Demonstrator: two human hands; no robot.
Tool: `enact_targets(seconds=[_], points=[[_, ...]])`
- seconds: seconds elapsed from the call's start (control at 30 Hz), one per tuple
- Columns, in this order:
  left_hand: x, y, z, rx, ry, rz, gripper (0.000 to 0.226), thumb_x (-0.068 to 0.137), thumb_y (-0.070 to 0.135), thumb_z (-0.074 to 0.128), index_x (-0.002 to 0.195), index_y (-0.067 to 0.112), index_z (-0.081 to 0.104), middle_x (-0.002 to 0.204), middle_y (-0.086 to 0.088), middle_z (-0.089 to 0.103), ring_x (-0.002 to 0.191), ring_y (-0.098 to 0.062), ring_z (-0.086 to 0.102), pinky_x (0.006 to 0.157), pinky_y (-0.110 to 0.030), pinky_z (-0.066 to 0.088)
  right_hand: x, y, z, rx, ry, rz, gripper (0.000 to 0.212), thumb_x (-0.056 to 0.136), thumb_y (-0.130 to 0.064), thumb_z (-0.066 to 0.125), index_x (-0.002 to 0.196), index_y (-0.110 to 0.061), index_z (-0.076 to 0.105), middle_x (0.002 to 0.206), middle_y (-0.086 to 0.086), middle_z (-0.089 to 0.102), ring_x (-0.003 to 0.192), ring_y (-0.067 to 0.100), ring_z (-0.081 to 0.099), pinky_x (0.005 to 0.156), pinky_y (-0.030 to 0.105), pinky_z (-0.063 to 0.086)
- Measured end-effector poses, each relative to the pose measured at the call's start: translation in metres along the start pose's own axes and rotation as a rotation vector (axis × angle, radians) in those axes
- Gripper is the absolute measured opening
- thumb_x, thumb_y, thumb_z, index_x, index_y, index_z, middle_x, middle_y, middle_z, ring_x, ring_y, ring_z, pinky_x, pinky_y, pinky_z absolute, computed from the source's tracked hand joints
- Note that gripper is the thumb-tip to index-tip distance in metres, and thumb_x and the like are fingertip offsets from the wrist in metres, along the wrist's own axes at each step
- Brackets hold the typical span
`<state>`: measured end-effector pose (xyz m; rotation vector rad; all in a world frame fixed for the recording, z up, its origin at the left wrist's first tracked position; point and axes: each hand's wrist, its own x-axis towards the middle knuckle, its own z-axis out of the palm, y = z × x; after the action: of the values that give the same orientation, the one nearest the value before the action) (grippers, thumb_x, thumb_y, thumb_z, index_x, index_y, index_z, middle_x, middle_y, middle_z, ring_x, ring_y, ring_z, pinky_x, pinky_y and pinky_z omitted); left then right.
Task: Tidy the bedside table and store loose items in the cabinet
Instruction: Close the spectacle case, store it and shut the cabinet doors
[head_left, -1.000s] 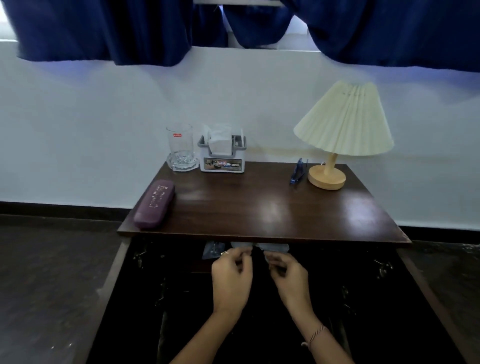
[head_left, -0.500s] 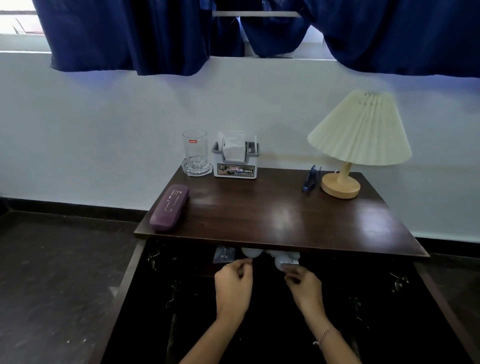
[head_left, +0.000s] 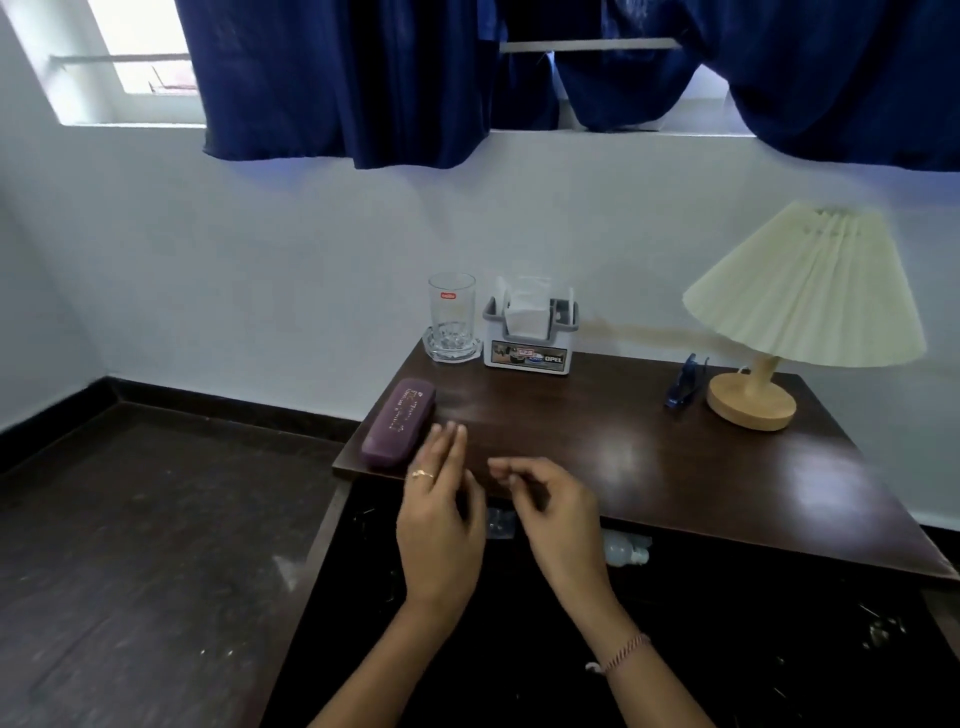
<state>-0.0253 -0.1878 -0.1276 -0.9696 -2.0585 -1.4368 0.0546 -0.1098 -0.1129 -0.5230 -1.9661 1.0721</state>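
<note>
Centre frame, the left hand (head_left: 441, 525), fingers straight, and the right hand (head_left: 558, 519), loosely curled, hover empty by the purple case (head_left: 399, 423) on the bedside table (head_left: 649, 457). Small items (head_left: 626, 553), possibly bottles, lie in the cabinet (head_left: 519, 649) below; the case and blue clip (head_left: 683, 387) look left to store.

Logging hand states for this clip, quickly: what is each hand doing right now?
Left hand: open, fingers straight, holding nothing.
Right hand: open, fingers loosely curled, holding nothing.
</note>
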Motion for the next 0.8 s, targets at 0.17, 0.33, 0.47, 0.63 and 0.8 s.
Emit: enact_targets(seconds=[0.17, 0.33, 0.47, 0.63, 0.8], points=[[0.031, -0.029, -0.006, 0.419, -0.125, -0.153, 0.068, 0.084, 0.028, 0.064, 0.143, 0.012, 0.034, 0.154, -0.015, 0.025, 0.144, -0.031, 0.017, 0.111, -0.042, 0.03, 0.022, -0.003, 0.014, -0.015, -0.016, -0.066, 0.03, 0.082, 0.007, 0.056, 0.092, -0.015, 0.073, 0.089, -0.005, 0.072, 0.085, -0.002, 0.066, 0.08, 0.006, 0.047], [0.047, -0.049, -0.008, 0.463, -0.242, -0.377, 0.076, 0.075, 0.036, 0.072, 0.139, 0.014, 0.038, 0.139, -0.015, 0.047, 0.127, -0.033, 0.038, 0.1, -0.041, 0.038, 0.038, -0.002, 0.022, -0.087, -0.068, -0.118, 0.032, 0.082, 0.008, 0.056, 0.092, -0.017, 0.073, 0.09, -0.005, 0.07, 0.085, -0.005, 0.062, 0.077, 0.001, 0.043], [0.05, -0.05, -0.007, 0.373, -0.21, -0.405, 0.051, 0.078, 0.028, 0.071, 0.125, 0.016, 0.055, 0.118, -0.009, 0.062, 0.111, -0.028, 0.049, 0.085, -0.037, 0.044, 0.043, 0.001, 0.014, -0.117, -0.09, -0.147, 0.032, 0.082, 0.008, 0.054, 0.093, -0.016, 0.073, 0.094, -0.004, 0.067, 0.086, 0.0, 0.062, 0.078, 0.004, 0.044], [0.038, -0.05, 0.001, 0.21, -0.286, -0.224, 0.051, 0.072, 0.023, 0.075, 0.121, 0.019, 0.06, 0.115, -0.001, 0.065, 0.108, -0.024, 0.052, 0.087, -0.026, 0.039, 0.044, 0.016, -0.003, -0.278, -0.095, -0.174, 0.035, 0.082, 0.006, 0.053, 0.106, -0.016, 0.068, 0.103, -0.001, 0.065, 0.096, 0.011, 0.062, 0.089, 0.018, 0.047], [0.03, -0.031, 0.02, 0.048, -0.494, -0.07, 0.059, 0.067, 0.023, 0.076, 0.123, 0.018, 0.06, 0.115, 0.001, 0.067, 0.106, -0.019, 0.057, 0.09, -0.018, 0.038, 0.039, 0.029, -0.024, -0.503, -0.21, -0.187, 0.049, 0.086, -0.01, 0.06, 0.134, -0.012, 0.047, 0.134, 0.003, 0.05, 0.127, 0.016, 0.042, 0.11, 0.016, 0.024]])
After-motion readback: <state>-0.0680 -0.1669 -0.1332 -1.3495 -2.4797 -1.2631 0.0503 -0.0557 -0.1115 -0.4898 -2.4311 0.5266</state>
